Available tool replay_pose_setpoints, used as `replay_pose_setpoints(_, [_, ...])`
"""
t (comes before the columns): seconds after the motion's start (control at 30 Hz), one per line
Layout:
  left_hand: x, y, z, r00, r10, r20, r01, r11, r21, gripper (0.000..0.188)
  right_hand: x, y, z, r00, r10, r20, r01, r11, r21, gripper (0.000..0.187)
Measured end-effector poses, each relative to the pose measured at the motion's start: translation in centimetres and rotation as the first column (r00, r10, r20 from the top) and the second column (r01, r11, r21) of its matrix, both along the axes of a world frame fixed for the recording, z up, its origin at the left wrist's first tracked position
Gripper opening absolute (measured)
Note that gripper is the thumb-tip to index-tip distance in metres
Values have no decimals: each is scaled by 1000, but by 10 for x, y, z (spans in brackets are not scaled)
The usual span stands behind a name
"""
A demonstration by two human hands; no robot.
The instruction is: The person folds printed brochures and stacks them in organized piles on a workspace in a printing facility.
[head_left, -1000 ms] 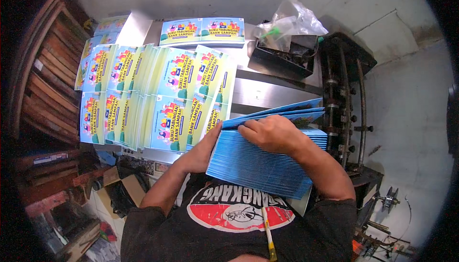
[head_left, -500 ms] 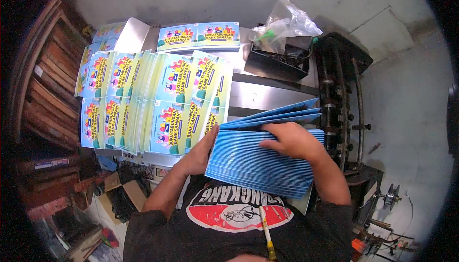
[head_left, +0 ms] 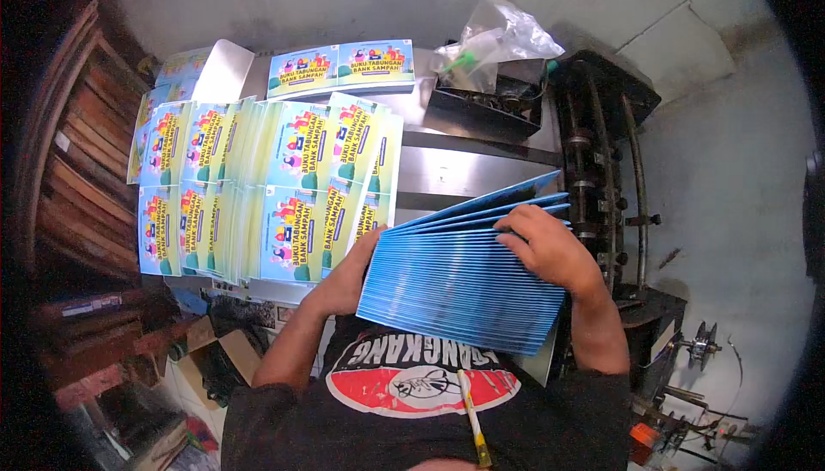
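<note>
Free metal strip beyond blue sheets

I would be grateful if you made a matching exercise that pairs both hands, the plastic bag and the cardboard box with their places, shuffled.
Things:
1. Left hand
2. Right hand
3. Clear plastic bag
4. Cardboard box

Places:
A. At the black box, partly above it
B. At the upper right of the blue stack
C. Low on the picture's left
D. At the left edge of the blue stack

Pairs: 1-D, 2-B, 3-A, 4-C
</note>
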State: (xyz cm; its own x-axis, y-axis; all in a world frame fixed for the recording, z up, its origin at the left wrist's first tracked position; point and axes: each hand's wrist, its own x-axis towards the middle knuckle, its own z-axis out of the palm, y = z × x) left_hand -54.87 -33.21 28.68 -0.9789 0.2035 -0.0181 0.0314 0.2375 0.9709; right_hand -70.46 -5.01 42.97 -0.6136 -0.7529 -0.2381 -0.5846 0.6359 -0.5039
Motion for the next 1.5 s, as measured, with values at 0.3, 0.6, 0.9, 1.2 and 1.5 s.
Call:
replay_pose_setpoints(0.3, [4, -1, -3, 998, 26, 55, -29, 998, 62, 92, 11, 2, -19, 974, 22, -226, -2, 996, 90, 29])
replay_pose_setpoints(0.6, [4, -2, -6, 1000, -1, 8, 1, 1000, 22, 95, 25, 7, -15, 996, -92, 21, 92, 995, -43, 21])
replay_pose_setpoints(0.9, [8, -7, -22, 1000, -27, 15, 26, 997, 74, 95, -45, -7, 79, 664, -154, -732, -118, 945, -306, 9])
replay_pose_setpoints(1.2, [-1, -1, 2, 999, -34, 11, 33, 998, 52, 82, -159, -45, -57, 945, 46, -324, -13, 994, 105, 31])
replay_pose_setpoints(1.5, [0, 0, 8, 982, 67, 178, -67, 998, -8, 84, -28, 99, -52, 750, -615, 244, 611, 785, 102, 63])
